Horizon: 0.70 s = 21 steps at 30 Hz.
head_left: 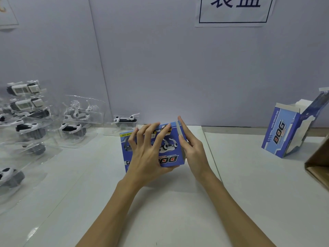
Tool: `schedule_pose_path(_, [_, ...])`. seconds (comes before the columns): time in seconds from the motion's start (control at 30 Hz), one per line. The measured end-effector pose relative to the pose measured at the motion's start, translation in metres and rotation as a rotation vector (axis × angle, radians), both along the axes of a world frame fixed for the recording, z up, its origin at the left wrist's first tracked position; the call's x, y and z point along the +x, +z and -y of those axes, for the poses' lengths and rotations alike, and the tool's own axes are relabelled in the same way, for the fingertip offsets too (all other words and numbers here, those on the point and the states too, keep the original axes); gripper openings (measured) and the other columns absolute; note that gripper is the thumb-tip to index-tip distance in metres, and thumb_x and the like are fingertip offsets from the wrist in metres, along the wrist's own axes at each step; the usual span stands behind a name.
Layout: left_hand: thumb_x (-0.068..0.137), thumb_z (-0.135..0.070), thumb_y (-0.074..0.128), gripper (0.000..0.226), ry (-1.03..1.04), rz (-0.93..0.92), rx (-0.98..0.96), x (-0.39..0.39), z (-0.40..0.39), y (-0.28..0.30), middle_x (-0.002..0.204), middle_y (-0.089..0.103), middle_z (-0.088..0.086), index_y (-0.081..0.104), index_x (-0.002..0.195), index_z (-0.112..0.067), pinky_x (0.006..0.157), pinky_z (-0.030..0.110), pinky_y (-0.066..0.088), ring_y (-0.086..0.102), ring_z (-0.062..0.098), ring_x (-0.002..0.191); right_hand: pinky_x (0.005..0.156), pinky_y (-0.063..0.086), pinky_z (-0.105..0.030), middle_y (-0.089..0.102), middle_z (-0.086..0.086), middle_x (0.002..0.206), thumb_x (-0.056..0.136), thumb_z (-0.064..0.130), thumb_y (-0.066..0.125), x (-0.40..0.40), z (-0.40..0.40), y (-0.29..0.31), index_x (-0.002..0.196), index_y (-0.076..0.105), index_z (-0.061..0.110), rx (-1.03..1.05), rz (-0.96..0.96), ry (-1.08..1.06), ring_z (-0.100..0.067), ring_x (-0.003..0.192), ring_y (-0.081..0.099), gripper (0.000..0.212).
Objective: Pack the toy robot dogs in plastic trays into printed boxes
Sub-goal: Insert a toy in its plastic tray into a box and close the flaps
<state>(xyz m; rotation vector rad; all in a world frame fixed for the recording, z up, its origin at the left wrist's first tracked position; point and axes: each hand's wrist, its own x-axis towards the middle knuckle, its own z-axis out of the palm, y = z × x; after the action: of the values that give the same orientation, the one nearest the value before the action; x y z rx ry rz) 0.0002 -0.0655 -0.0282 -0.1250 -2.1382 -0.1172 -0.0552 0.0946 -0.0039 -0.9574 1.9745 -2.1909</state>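
A blue printed box (170,154) with a robot dog picture lies on its side at the middle of the white table (160,202). My left hand (147,155) grips it from above, fingers spread and curled over the top face. My right hand (191,148) presses flat against the box's right end, fingers straight along the end flap. Several toy robot dogs in clear plastic trays (26,122) are stacked and spread at the left; one more tray with a dog (124,122) stands just behind the box. A second printed box (288,132) stands upright with its top flaps open at the right.
A brown cardboard carton edge (318,164) juts in at the far right. A pale wall with a printed sign (233,9) rises right behind the table. Bare tabletop lies in front of my hands.
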Motion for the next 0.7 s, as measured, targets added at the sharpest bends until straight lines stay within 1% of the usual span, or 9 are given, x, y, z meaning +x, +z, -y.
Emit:
schedule_pose_path(0.07, [0.073,-0.082,0.057,0.101,0.009,0.004,-0.003,0.001,-0.001,0.0,0.157,0.032,0.006,0.032,0.156,-0.029,0.119,0.06,0.02,0.032,0.031,0.146,0.076,0.063,-0.027,0.07,0.01,0.125,0.108,0.017,0.045,0.0,-0.001,0.001,0.156,0.039,0.031,0.003,0.009,0.004,-0.013,0.11,0.072,0.05])
schedule_pose_path(0.2, [0.072,-0.081,0.061,0.102,0.03,0.006,-0.008,0.001,-0.004,0.001,0.157,0.033,0.006,0.034,0.155,-0.028,0.119,0.06,0.021,0.033,0.032,0.145,0.075,0.062,-0.024,0.074,0.023,0.116,0.11,0.016,0.044,0.0,-0.002,-0.001,0.154,0.043,0.031,0.002,0.016,0.02,-0.013,0.112,0.072,0.047])
schedule_pose_path(0.33, [0.069,-0.074,0.071,0.104,0.045,-0.01,0.0,0.001,-0.004,0.0,0.157,0.033,0.006,0.034,0.155,-0.028,0.119,0.059,0.02,0.032,0.031,0.145,0.077,0.061,-0.024,0.065,0.014,0.134,0.112,0.021,0.037,0.005,0.004,-0.002,0.154,0.032,0.044,0.028,-0.001,0.054,-0.013,0.118,0.069,0.048])
schedule_pose_path(0.4, [0.069,-0.072,0.073,0.104,0.037,-0.012,0.018,0.002,-0.005,0.001,0.157,0.035,0.007,0.035,0.155,-0.028,0.119,0.06,0.021,0.032,0.031,0.146,0.078,0.061,-0.025,0.058,0.012,0.143,0.113,0.023,0.034,0.006,0.006,-0.002,0.156,0.027,0.045,0.026,0.011,0.091,-0.011,0.123,0.065,0.049])
schedule_pose_path(0.47, [0.07,-0.07,0.075,0.102,0.02,-0.019,0.028,0.003,-0.006,0.004,0.158,0.04,0.01,0.037,0.154,-0.027,0.118,0.062,0.024,0.035,0.033,0.146,0.08,0.061,-0.026,0.058,0.021,0.141,0.112,0.021,0.036,0.005,0.004,-0.002,0.159,0.026,0.043,0.007,0.03,0.114,-0.011,0.126,0.064,0.052])
schedule_pose_path(0.53, [0.073,-0.07,0.076,0.097,0.015,-0.049,0.066,0.006,-0.004,0.008,0.158,0.043,0.013,0.045,0.153,-0.024,0.116,0.063,0.027,0.039,0.036,0.146,0.08,0.061,-0.026,0.063,0.031,0.129,0.11,0.02,0.043,0.005,0.001,-0.001,0.158,0.032,0.039,-0.012,0.015,0.089,-0.009,0.124,0.064,0.052])
schedule_pose_path(0.57, [0.074,-0.072,0.076,0.095,0.023,-0.065,0.096,0.007,-0.004,0.011,0.158,0.043,0.014,0.05,0.151,-0.022,0.115,0.062,0.029,0.041,0.036,0.144,0.079,0.061,-0.026,0.065,0.03,0.126,0.108,0.022,0.048,0.005,0.0,-0.001,0.155,0.038,0.035,-0.024,-0.006,0.055,-0.009,0.123,0.065,0.049])
schedule_pose_path(0.63, [0.076,-0.076,0.071,0.091,0.054,-0.086,0.126,0.011,-0.003,0.015,0.156,0.044,0.012,0.055,0.149,-0.025,0.11,0.058,0.033,0.044,0.036,0.141,0.079,0.063,-0.028,0.066,0.016,0.133,0.103,0.031,0.055,0.008,0.0,0.001,0.15,0.049,0.029,-0.044,-0.047,-0.006,-0.015,0.125,0.065,0.047])
schedule_pose_path(0.7, [0.079,-0.079,0.064,0.083,0.089,-0.098,0.1,0.013,-0.003,0.018,0.155,0.044,0.011,0.055,0.148,-0.035,0.106,0.055,0.034,0.045,0.035,0.138,0.082,0.063,-0.031,0.062,0.005,0.143,0.101,0.039,0.052,0.012,0.005,0.001,0.151,0.051,0.031,-0.051,-0.07,-0.02,-0.017,0.127,0.064,0.051])
